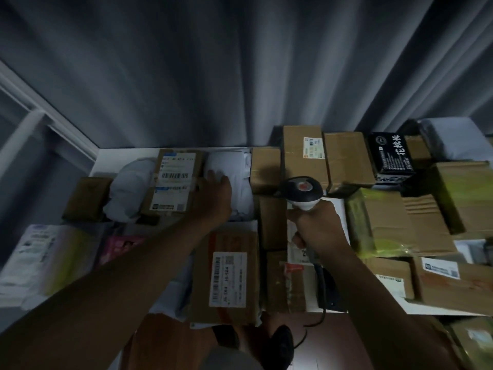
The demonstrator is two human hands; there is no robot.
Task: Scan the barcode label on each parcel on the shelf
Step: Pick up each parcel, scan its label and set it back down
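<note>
Many parcels lie on white shelves. My right hand grips the handle of a barcode scanner, whose black-and-white head with a red button points up the shelf over brown cartons. My left hand reaches to the upper shelf and rests on a white bag parcel, right beside a brown box with a barcode label. Whether its fingers grip the bag is unclear. A brown parcel with a long white label lies on the lower shelf between my arms.
Grey curtains hang behind the shelf. A black packet with white writing and several brown cartons fill the right side. White and pink bags lie lower left. The scanner's cable drops down past the lower shelf edge.
</note>
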